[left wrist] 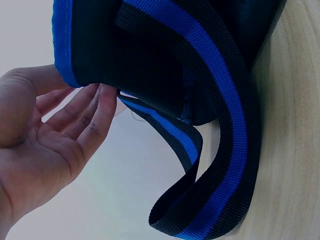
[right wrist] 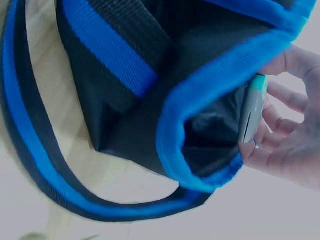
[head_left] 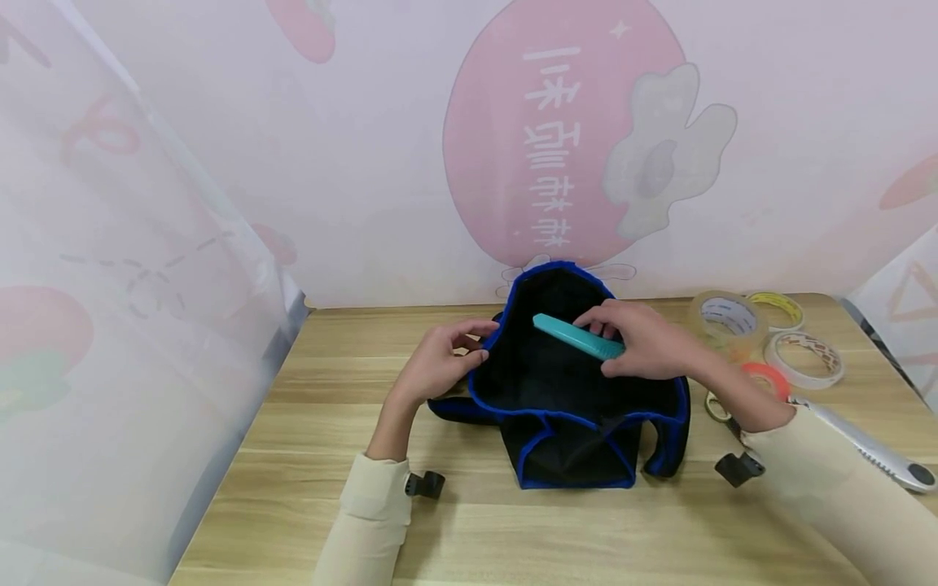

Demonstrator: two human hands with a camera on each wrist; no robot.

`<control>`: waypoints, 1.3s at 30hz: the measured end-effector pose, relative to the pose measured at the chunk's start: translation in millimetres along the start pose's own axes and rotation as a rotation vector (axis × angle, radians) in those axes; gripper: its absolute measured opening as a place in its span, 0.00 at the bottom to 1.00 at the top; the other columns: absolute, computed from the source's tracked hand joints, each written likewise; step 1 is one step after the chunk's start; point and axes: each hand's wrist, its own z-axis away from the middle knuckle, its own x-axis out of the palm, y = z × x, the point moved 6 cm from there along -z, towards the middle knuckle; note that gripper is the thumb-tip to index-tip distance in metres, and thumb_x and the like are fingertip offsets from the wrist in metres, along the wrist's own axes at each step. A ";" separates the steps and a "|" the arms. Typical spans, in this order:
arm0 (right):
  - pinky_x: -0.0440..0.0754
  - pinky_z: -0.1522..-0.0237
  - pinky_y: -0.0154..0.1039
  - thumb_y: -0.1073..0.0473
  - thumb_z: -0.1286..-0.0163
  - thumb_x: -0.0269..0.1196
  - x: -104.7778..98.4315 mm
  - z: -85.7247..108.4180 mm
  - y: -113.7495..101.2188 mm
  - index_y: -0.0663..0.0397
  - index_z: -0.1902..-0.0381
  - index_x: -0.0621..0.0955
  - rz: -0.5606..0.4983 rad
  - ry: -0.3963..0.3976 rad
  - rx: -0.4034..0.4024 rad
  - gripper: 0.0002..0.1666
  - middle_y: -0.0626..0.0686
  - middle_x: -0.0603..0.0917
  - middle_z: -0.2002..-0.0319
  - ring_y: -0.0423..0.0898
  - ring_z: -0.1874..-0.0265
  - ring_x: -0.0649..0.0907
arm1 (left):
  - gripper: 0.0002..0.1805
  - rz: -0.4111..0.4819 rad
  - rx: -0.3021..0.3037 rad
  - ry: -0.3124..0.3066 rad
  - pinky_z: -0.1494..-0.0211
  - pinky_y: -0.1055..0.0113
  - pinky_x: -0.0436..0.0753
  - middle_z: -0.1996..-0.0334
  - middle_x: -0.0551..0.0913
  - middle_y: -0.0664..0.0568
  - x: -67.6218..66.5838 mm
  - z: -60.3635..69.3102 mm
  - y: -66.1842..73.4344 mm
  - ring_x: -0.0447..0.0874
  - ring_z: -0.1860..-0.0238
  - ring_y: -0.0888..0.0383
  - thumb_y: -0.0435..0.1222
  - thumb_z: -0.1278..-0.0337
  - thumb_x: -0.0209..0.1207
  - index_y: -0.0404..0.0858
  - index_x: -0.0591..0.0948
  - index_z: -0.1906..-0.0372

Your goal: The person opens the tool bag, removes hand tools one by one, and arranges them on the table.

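Observation:
A black fabric tool bag (head_left: 564,391) with blue trim stands with its mouth open on the table. My left hand (head_left: 443,358) pinches the bag's left rim, thumb on one side and fingers on the other, as the left wrist view shows. In my right hand (head_left: 645,338) is a slim teal box cutter (head_left: 575,335), held over the bag's mouth with its far end pointing left. The right wrist view shows the cutter's grey slotted side (right wrist: 252,117) between thumb and fingers, beside the blue rim. A black-and-blue strap (left wrist: 232,135) loops down from the bag.
Right of the bag lie several tape rolls: a brown one (head_left: 729,321), a yellow one (head_left: 777,308), a white one (head_left: 806,358) and an orange one (head_left: 769,378). A long silver tool with ridges (head_left: 872,443) lies near the table's right edge. A printed cloth hangs behind.

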 end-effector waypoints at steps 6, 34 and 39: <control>0.82 0.55 0.43 0.66 0.44 0.76 -17.9 20.1 5.4 0.55 0.34 0.83 0.007 0.049 0.014 0.37 0.50 0.86 0.54 0.45 0.57 0.81 | 0.23 0.002 -0.006 0.006 0.52 0.65 0.87 0.35 0.86 0.45 -0.7 0.1 -0.6 0.90 0.45 0.46 0.28 0.28 0.63 0.41 0.84 0.32; 0.82 0.67 0.32 0.72 0.51 0.82 -44.3 142.3 90.6 0.58 0.36 0.84 0.090 0.191 0.140 0.41 0.45 0.84 0.59 0.29 0.62 0.77 | 0.23 -0.014 -0.006 0.035 0.52 0.63 0.86 0.37 0.88 0.43 -3.9 0.7 -0.3 0.91 0.44 0.44 0.28 0.28 0.63 0.41 0.84 0.32; 0.79 0.68 0.31 0.70 0.52 0.84 -41.5 170.6 120.6 0.61 0.36 0.82 0.113 0.158 0.262 0.43 0.54 0.86 0.54 0.33 0.60 0.81 | 0.23 -0.010 -0.007 0.036 0.54 0.65 0.86 0.38 0.88 0.43 -3.4 0.3 0.2 0.91 0.44 0.45 0.28 0.28 0.63 0.41 0.84 0.32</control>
